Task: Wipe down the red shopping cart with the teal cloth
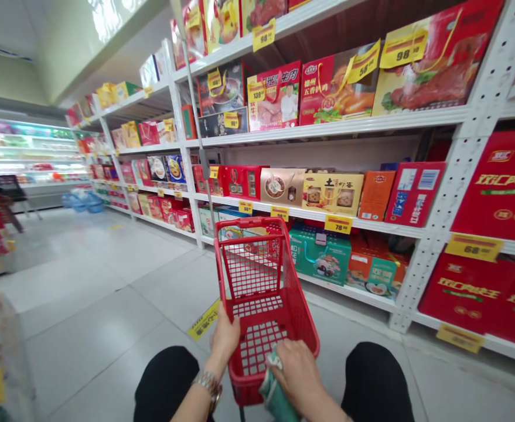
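A red plastic shopping basket [269,335] with a grid floor and mesh walls stands before me between my knees, with nothing inside it. My left hand [224,336] grips the basket's left rim, the fingers curled over the edge; a metal watch [208,385] is on that wrist. At the near right corner of the basket, my right hand [299,369] is closed around a green cloth [278,395]. The cloth hangs down outside the near wall, partly covered by my fingers, and its upper end touches the rim.
White metal shelving [409,230] runs along the right, loaded with gift boxes [333,193] and yellow price tags [338,224]. A thin pole [202,155] rises beyond the basket. A yellow floor sticker [203,321] lies on pale tiles. A lit refrigerated display [29,146] stands far left.
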`<state>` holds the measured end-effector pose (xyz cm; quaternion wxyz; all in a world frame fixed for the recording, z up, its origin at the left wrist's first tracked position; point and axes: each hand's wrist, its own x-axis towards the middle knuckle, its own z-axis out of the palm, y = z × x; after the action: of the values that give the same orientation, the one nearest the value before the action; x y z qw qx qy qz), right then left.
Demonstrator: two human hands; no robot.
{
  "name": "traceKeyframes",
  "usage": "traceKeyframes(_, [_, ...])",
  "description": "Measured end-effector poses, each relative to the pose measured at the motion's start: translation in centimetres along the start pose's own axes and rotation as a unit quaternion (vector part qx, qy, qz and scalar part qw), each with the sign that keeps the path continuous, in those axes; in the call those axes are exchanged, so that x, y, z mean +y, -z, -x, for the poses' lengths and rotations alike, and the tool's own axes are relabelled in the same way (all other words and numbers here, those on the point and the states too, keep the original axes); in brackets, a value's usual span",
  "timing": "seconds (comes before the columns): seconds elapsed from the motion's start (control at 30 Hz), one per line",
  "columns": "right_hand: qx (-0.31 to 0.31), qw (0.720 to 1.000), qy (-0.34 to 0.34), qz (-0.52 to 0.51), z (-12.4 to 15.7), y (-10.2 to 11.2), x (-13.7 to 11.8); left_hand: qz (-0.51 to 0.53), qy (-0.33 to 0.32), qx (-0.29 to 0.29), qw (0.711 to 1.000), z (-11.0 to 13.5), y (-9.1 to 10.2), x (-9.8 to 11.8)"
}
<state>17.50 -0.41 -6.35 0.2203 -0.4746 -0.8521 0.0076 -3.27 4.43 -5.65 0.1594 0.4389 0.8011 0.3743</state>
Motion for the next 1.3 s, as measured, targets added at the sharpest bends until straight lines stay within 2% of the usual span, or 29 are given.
traceKeyframes(0.1, [-0.048, 0.998, 0.03, 0.0, -0.9, 0.0, -4.5, 0.023, -0.028, -0.007, 0.999, 0.8, 1.2, 0.4])
traceKeyframes(0.17, [-0.071, 0.996, 0.061, 0.004, -1.5, 0.2, -7.0, -0.01, -0.034, -0.021, 0.999, 1.0, 2.0, 0.8])
traceKeyframes(0.27, [-0.089, 0.99, 0.105, 0.015, -2.0, 0.8, -8.5, -0.045, -0.017, -0.041, 0.998, 0.8, 3.2, 1.2])
traceKeyframes(0.37, [-0.087, 0.986, 0.136, 0.036, -1.6, 1.6, -7.1, -0.054, -0.012, -0.064, 0.996, 0.2, 4.2, 1.1])
traceKeyframes(0.47, [-0.072, 0.982, 0.166, 0.054, -0.4, 2.3, -3.7, -0.048, -0.019, -0.078, 0.996, -0.3, 4.9, 0.6])
traceKeyframes(0.6, [-0.002, 0.975, 0.218, 0.042, 1.3, 3.3, 1.6, -0.044, -0.021, -0.084, 0.995, -0.9, 5.2, 0.2])
traceKeyframes(0.7, [0.048, 0.968, 0.244, 0.018, 1.8, 3.8, 3.4, -0.05, -0.019, -0.088, 0.995, -0.9, 5.0, 0.3])
traceKeyframes(0.77, [0.052, 0.972, 0.229, 0.023, 1.9, 3.8, 3.2, -0.056, -0.017, -0.088, 0.994, -0.7, 4.8, 0.5])
traceKeyframes(0.83, [0.033, 0.979, 0.2, 0.039, 1.7, 3.7, 1.9, -0.059, -0.017, -0.087, 0.994, -0.6, 4.7, 0.8])
traceKeyframes(1.0, [-0.046, 0.99, 0.115, 0.068, 0.7, 3.4, -3.6, -0.062, -0.025, -0.087, 0.994, -0.4, 5.2, 0.8])
traceKeyframes(1.1, [-0.098, 0.988, 0.101, 0.065, -0.2, 3.3, -6.2, -0.062, -0.035, -0.084, 0.994, -0.6, 5.7, 0.3])
traceKeyframes(1.2, [-0.133, 0.981, 0.132, 0.054, -0.5, 3.6, -6.4, -0.061, -0.044, -0.087, 0.993, -1.0, 6.4, -0.4])
traceKeyframes(1.3, [-0.133, 0.974, 0.176, 0.05, 0.0, 3.9, -4.0, -0.052, -0.059, -0.096, 0.992, -1.5, 6.9, -1.0])
